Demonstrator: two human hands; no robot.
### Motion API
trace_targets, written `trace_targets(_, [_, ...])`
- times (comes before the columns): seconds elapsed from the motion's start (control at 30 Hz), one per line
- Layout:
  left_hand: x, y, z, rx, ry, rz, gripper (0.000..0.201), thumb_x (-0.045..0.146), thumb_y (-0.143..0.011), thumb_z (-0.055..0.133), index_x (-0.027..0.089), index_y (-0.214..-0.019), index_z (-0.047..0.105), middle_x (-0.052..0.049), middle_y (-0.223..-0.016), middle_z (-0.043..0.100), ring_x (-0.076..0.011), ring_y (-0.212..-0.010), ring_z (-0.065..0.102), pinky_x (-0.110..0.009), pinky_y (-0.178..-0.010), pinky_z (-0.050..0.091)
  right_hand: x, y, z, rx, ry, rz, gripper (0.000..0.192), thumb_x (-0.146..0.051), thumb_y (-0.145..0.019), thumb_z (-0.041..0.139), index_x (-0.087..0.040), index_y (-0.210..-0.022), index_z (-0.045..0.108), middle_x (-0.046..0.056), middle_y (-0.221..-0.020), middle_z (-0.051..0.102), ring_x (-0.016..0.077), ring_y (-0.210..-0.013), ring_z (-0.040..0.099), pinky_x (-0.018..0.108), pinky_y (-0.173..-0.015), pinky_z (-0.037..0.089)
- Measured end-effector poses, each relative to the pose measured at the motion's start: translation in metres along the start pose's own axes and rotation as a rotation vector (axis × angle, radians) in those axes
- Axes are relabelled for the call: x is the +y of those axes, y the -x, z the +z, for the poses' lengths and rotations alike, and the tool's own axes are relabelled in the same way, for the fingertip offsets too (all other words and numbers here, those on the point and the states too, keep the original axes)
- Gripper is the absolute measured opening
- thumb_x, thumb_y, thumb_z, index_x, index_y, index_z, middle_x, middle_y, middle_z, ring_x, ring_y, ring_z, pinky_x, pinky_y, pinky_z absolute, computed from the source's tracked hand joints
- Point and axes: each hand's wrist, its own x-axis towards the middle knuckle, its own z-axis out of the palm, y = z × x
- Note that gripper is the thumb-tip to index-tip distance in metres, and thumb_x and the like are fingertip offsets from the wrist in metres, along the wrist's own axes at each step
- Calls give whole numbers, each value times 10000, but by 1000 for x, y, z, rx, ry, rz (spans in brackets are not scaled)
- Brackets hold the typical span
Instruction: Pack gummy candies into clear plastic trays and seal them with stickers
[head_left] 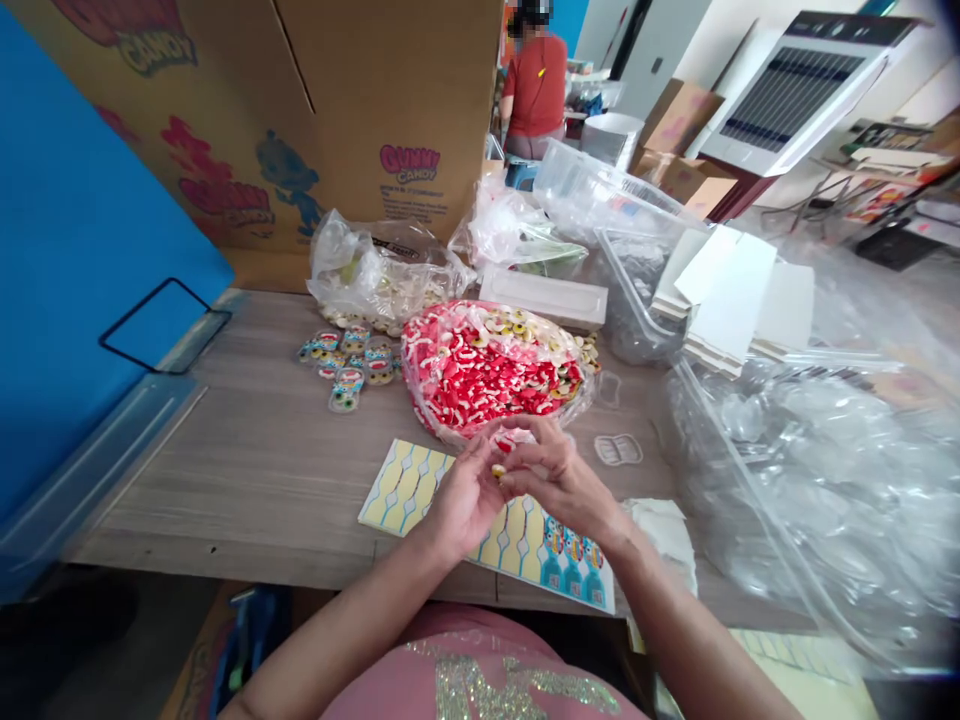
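Cluttered packing room w/ cartons, plastic tubs and a person in a red top [535, 85] working at the back. Big Gummy Candy carton [315, 110] stands at the far edge of the grey wood-grain desk [255, 470]; blue panel [67, 260] on the left, heap of clear plastic bags [817, 480] on the right. Mid-desk lies an open bag of red-and-white gummies [487, 370], small packed blisters [349, 365] just left of it. Sticker sheet [420, 485] lies under both hands. Left hand [465, 495] and right hand [559, 475] meet, fingers pinched together on one small yellow candy piece [499, 469], just in front of the gummy bag.
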Motion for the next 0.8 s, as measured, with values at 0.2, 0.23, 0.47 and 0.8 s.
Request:
trace_targets(0.2, [1,6,-4,22,16,23,458,234,-924,637,246,-1374,547,-42,-992,691,-99,-754,630,-192,-676,508,-17,0,28,179,432,-24,49,-274,-851,683,-238,-864,714,90,-1406,526,336,-1318,412,503,-975,363])
trace_targets(0.23, [2,6,-6,20,16,22,461,246,-931,629,258,-1383,536,-43,-1005,690,-109,-763,636,-214,-692,516,-14,-1,28,224,424,-28,67,-294,-849,687,-234,-872,705,89,-1400,531,326,-1310,423,488,-979,369])
trace_targets(0.47, [8,7,-11,-33,9,-37,548,359,-954,575,276,-1469,406,-101,-1003,690,-192,-757,660,-318,-677,505,68,-28,-21,438,576,327,205,-333,-907,579,-243,-937,761,111,-1348,561,336,-1247,440,512,-929,405])
trace_targets(0.8, [4,6,-17,-49,-102,48,605,130,-873,623,265,-1435,446,-57,-992,682,-156,-734,664,-280,-657,489,71,-28,-26,430,520,250,171,-321,-869,627,-244,-890,779,118,-1366,537,368,-1285,423,595,-965,406])
